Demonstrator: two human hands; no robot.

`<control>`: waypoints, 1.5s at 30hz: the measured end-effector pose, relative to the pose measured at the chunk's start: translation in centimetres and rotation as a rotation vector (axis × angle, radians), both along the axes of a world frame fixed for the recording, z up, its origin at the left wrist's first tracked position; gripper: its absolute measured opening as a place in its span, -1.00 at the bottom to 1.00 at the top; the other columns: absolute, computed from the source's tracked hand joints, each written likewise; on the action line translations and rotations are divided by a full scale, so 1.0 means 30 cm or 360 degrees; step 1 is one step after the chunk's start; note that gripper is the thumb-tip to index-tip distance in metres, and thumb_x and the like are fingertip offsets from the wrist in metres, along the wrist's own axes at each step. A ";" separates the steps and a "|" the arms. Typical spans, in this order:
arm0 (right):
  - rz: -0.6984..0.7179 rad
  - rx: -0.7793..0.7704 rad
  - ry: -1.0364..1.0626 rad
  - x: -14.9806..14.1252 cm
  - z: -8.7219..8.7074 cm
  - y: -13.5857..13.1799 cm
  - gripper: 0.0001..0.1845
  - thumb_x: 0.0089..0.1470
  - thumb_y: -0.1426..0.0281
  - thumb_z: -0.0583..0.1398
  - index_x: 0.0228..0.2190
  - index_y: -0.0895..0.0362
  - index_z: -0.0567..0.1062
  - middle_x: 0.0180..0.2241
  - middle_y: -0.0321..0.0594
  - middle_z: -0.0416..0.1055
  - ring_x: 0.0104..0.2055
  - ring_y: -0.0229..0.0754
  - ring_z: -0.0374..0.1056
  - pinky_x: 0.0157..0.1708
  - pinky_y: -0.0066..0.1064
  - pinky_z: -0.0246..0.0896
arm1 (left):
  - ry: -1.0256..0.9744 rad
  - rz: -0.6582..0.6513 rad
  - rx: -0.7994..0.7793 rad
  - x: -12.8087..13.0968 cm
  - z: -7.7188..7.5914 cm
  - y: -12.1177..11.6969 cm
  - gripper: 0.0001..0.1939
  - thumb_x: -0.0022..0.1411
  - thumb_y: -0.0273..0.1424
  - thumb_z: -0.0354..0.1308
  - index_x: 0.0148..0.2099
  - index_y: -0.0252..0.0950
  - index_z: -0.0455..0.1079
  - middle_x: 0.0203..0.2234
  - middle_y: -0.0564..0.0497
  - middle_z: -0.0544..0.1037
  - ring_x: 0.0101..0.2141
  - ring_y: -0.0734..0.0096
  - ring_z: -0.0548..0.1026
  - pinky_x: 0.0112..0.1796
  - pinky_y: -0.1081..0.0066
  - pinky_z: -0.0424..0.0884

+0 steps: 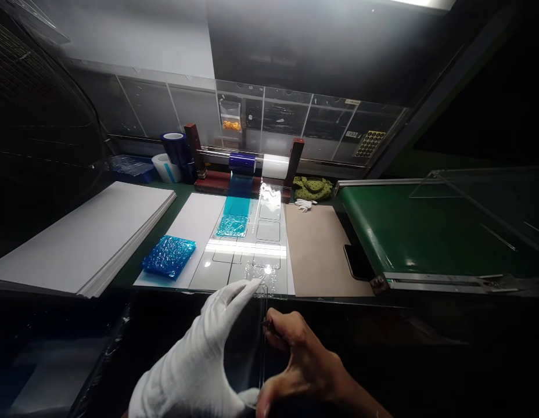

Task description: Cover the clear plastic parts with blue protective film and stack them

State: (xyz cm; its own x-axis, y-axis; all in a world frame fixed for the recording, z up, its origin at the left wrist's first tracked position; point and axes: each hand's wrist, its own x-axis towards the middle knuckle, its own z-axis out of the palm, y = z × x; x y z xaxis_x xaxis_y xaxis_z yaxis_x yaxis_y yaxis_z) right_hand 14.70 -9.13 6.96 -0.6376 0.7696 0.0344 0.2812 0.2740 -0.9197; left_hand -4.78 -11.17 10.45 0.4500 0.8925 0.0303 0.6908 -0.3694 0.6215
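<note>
Film strips (237, 206) lay drawn from their rolls (242, 164) in the head view, and a blue-wrapped stack (169, 256) looked already finished. Between the hands, a clear panel (262, 348), gripped edge-on by the gloved left hand (193, 354), seemed still unfinished; the bare right hand (304, 351) pinched a dark item (270, 327), unidentifiable.

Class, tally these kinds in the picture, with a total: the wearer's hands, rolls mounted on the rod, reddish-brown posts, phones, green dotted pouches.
Hands: 2 (gloved left hand, bare right hand)
Mounted rolls: 2 (blue roll, white roll)
Posts: 2 (left post, right post)
Phone: 1
Green pouch: 1
Total: 8
</note>
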 end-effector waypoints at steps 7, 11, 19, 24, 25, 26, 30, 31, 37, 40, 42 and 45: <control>-0.0124 -0.0038 -0.0069 0.005 0.009 -0.034 -0.26 -0.57 -0.16 0.31 -0.47 0.16 0.34 -0.55 -0.43 0.05 -0.48 -0.37 0.01 -0.58 -0.59 0.10 | -0.0027 -0.0002 -0.0050 0.002 0.003 0.004 0.18 -0.20 -0.05 0.28 0.32 -0.10 -0.36 0.24 -0.16 -0.04 0.18 -0.10 0.09 0.08 0.01 0.25; -0.0102 -0.0029 -0.0056 -0.006 -0.002 -0.046 -0.28 -0.46 -0.17 0.29 -0.41 0.15 0.35 -0.56 -0.44 0.07 -0.50 -0.37 0.05 -0.56 -0.57 0.14 | -0.0018 0.0005 -0.0042 0.001 -0.009 0.014 0.17 -0.19 0.01 0.25 0.33 -0.11 -0.36 0.24 -0.15 -0.04 0.18 -0.08 0.09 0.09 0.03 0.24; -0.0856 0.0487 0.0117 0.067 -0.184 0.084 -0.53 -0.10 -0.02 0.21 -0.49 0.08 0.19 -0.56 -0.42 0.06 -0.56 -0.35 0.02 -0.58 -0.50 0.05 | 0.0103 0.0437 0.0461 0.003 -0.089 0.039 0.11 -0.17 -0.16 0.29 0.33 -0.17 -0.26 0.18 -0.17 0.12 0.16 -0.09 0.11 0.13 -0.07 0.07; -0.0985 0.0483 -0.1124 0.254 -0.384 0.382 -0.78 0.14 0.41 0.00 -0.16 0.19 0.27 -0.34 -0.18 0.33 -0.36 -0.21 0.30 -0.39 -0.43 0.18 | -0.0680 0.0564 -0.0409 -0.055 -0.141 0.066 0.08 -0.11 -0.04 0.26 0.32 -0.16 -0.27 0.24 -0.19 0.05 0.21 -0.09 0.02 0.14 -0.12 0.01; -0.0970 0.0470 -0.1208 0.294 -0.421 0.431 -0.75 0.12 0.48 -0.02 -0.14 0.23 0.29 -0.27 -0.09 0.36 -0.30 -0.17 0.33 -0.35 -0.39 0.20 | -0.1016 0.0499 -0.0715 -0.065 -0.153 0.071 0.01 -0.04 0.01 0.18 0.32 -0.14 -0.25 0.25 -0.17 0.03 0.22 -0.04 0.03 0.13 -0.09 0.04; -0.0948 0.0462 -0.1290 0.329 -0.450 0.471 -0.70 0.09 0.54 -0.03 -0.11 0.27 0.30 -0.23 -0.01 0.37 -0.25 -0.13 0.34 -0.31 -0.36 0.20 | -0.1368 0.0397 -0.1009 -0.073 -0.167 0.075 -0.07 0.02 0.06 0.09 0.32 -0.14 -0.21 0.26 -0.16 0.02 0.22 0.00 0.04 0.13 -0.06 0.06; -0.0877 0.0507 -0.1358 0.381 -0.468 0.547 -0.56 0.04 0.58 0.01 0.00 0.34 0.27 -0.07 0.16 0.34 -0.02 0.00 0.28 -0.07 -0.23 0.16 | -0.2442 0.0118 -0.1809 -0.064 -0.236 0.093 0.01 -0.04 0.27 -0.19 0.27 -0.35 -0.01 0.27 -0.27 -0.05 0.21 -0.11 0.02 0.06 -0.11 0.12; -0.0851 0.0562 -0.1337 0.368 -0.444 0.544 -0.52 0.06 0.53 0.04 0.05 0.33 0.22 -0.01 0.16 0.30 0.05 0.03 0.22 0.01 -0.18 0.11 | -0.2578 0.0116 -0.1924 -0.054 -0.254 0.100 0.07 -0.08 0.31 -0.20 0.26 -0.41 0.01 0.27 -0.31 -0.06 0.21 -0.15 0.01 0.03 -0.10 0.16; -0.0330 0.0915 -0.0787 0.141 -0.159 0.384 -0.10 -0.02 0.11 0.18 0.21 0.20 -0.05 0.18 0.07 0.12 0.22 0.08 0.03 0.19 0.04 -0.11 | -0.2798 0.0115 -0.2151 0.011 -0.318 0.154 0.19 -0.19 0.37 -0.13 0.24 -0.49 0.00 0.26 -0.32 -0.07 0.18 -0.13 0.04 -0.05 0.00 0.24; -0.0007 0.0882 -0.0654 0.029 -0.062 0.309 0.14 -0.18 0.01 0.25 0.24 0.24 -0.15 0.20 0.12 0.07 0.26 0.10 -0.05 0.22 0.07 -0.24 | -0.2798 0.0137 -0.2131 0.037 -0.321 0.185 0.16 -0.17 0.37 -0.17 0.24 -0.46 0.00 0.24 -0.31 -0.01 0.16 -0.10 0.08 -0.03 0.00 0.20; 0.0133 0.0874 -0.0626 -0.016 -0.047 0.292 0.26 -0.27 -0.01 0.29 0.24 0.28 -0.22 0.20 0.18 0.05 0.26 0.14 -0.08 0.21 0.12 -0.28 | -0.2790 0.0117 -0.2084 0.052 -0.317 0.204 0.13 -0.14 0.37 -0.24 0.24 -0.41 -0.01 0.21 -0.32 0.04 0.15 -0.11 0.10 -0.04 -0.05 0.18; 0.0230 0.0887 -0.0658 -0.043 -0.069 0.302 0.34 -0.30 -0.01 0.30 0.24 0.33 -0.31 0.21 0.25 0.01 0.26 0.20 -0.10 0.20 0.19 -0.33 | -0.2803 0.0043 -0.2016 0.066 -0.309 0.228 0.07 -0.12 0.36 -0.32 0.25 -0.30 -0.05 0.20 -0.30 0.08 0.13 -0.12 0.13 -0.11 -0.06 0.23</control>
